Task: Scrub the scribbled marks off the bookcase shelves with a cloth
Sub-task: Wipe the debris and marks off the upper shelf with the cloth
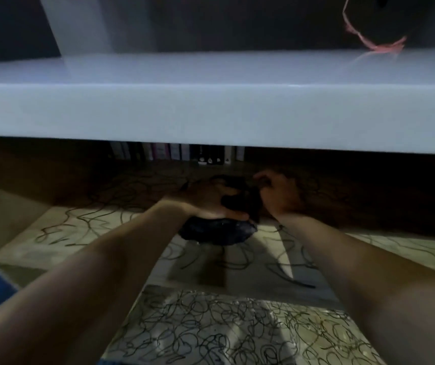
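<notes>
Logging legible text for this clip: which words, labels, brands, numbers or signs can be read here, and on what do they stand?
None can be read.
Row of book spines at the back of the lower shelf: print too dark and blurred; small white marks at their feet, unreadable.
Black scribbled marks on the pale lower shelf: loops, not writing.
Dark crumpled cloth, white upper shelf: no text visible.

Two hands, the left hand (208, 198) and right hand (276, 193), meet on one dark cloth (219, 230); two white shelves show, the upper shelf (211, 111) above it, the scribbled shelf (92, 227) beneath.

cloth (217, 231) on shelf (84, 233) — under hands (211, 198)
</notes>
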